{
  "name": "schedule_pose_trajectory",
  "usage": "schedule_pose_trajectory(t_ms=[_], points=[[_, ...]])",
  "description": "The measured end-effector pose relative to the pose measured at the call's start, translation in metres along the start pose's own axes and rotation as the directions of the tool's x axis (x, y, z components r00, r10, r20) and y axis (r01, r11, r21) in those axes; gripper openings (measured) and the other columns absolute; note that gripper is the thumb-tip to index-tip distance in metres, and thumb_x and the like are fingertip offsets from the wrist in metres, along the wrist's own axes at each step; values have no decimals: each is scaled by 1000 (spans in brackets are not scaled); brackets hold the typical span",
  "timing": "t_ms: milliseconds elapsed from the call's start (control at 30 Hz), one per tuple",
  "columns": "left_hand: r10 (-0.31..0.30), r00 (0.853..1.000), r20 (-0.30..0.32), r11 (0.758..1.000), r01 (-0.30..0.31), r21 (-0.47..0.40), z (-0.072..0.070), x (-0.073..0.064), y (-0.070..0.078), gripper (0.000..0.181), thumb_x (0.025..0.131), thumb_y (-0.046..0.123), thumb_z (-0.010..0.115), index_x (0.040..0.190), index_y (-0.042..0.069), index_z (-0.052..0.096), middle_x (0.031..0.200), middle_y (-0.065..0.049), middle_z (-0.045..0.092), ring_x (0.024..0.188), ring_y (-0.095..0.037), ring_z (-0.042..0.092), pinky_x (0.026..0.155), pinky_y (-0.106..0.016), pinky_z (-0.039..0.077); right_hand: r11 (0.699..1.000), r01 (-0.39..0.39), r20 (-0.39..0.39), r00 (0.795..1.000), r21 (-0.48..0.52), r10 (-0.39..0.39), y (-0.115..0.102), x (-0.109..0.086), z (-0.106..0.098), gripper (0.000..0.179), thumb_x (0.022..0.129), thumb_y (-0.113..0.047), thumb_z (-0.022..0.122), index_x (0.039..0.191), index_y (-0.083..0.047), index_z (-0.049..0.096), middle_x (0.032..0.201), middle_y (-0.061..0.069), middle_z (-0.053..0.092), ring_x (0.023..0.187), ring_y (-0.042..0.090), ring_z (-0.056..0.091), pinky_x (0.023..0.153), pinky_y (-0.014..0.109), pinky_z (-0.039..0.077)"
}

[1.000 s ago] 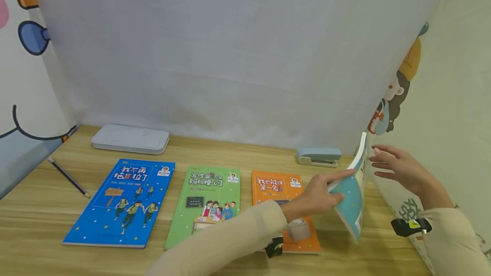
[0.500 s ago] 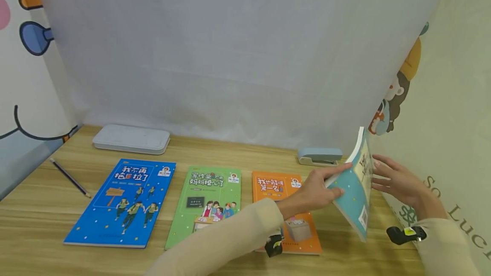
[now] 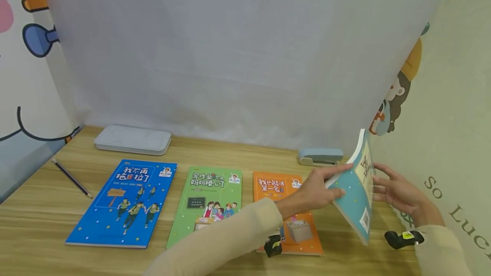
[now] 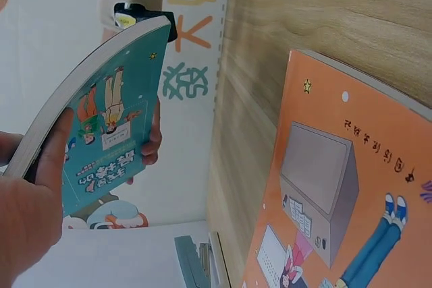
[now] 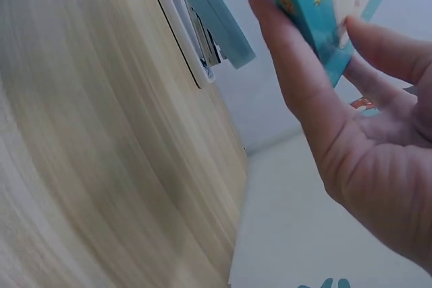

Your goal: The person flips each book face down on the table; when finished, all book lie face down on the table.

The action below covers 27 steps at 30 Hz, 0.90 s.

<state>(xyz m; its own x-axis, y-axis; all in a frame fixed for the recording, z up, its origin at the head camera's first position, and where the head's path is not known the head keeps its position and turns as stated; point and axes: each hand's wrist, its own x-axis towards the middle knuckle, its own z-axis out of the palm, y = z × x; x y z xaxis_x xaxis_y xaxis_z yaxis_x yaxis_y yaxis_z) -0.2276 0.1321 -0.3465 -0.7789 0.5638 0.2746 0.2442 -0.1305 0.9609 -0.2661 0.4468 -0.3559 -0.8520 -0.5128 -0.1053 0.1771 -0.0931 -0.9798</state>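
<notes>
A teal paperback book (image 3: pixel 353 203) is held up on edge above the right side of the table, bowed along its length. My left hand (image 3: pixel 316 193) pinches its left edge, with the thumb on the back cover and the fingers across the front cover (image 4: pixel 111 136). At the opposite edge is my right hand (image 3: pixel 404 197); in the right wrist view the book's corner (image 5: pixel 317 5) sits between thumb and fingers. Under my left forearm lies an orange book (image 3: pixel 301 233), partly covered. Left of it are a green book (image 3: pixel 192 208) and a blue book (image 3: pixel 115 208).
At the back of the wooden table (image 3: pixel 30 233) stand a pale pencil case (image 3: pixel 132 139) and a blue-grey stapler (image 3: pixel 320 155). A pencil (image 3: pixel 73 178) lies left of the blue book. A white cloth (image 3: pixel 230 54) hangs behind, and a printed wall (image 3: pixel 452 139) rises on the right.
My right hand has moved left and down onto the teal book's far edge. The teal book has turned slightly, showing more of its back cover. My left hand keeps its grip.
</notes>
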Motion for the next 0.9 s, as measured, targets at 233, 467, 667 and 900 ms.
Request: schedule_pose_trajectory(t_ms=[233,467,667,900], points=[[8,999,38,1000,-9,13,-2,-1,-2,64,92,-6,59,149,22,49,137,-14,60,75,0,60,65,-17,55,999,12,19,1000,34,-12,5,-3,-3,51,106,3,30,130,-35,55,117,-2,64,107,18,69,86,37,61],[-13,998,54,999,11,34,-3,1,-3,65,91,-9,59,147,22,51,146,-12,54,77,0,63,63,-18,57,995,-38,-177,984,-94,21,4,-6,-4,46,105,0,41,125,-41,51,111,-6,64,100,13,69,80,35,61],[-43,995,93,994,33,108,-3,1,-4,69,89,-11,60,149,22,50,156,-6,44,72,0,62,56,-16,52,987,-68,-243,970,-149,30,0,-8,-6,48,103,0,46,125,-43,50,108,-9,67,98,11,69,79,34,61],[-100,990,96,991,90,103,-4,2,-6,68,88,-11,63,147,20,51,153,-10,47,80,-9,72,60,-20,57,973,-79,-242,970,-218,24,-6,-12,-9,48,104,-2,46,131,-41,45,107,-10,70,98,10,69,79,33,61]])
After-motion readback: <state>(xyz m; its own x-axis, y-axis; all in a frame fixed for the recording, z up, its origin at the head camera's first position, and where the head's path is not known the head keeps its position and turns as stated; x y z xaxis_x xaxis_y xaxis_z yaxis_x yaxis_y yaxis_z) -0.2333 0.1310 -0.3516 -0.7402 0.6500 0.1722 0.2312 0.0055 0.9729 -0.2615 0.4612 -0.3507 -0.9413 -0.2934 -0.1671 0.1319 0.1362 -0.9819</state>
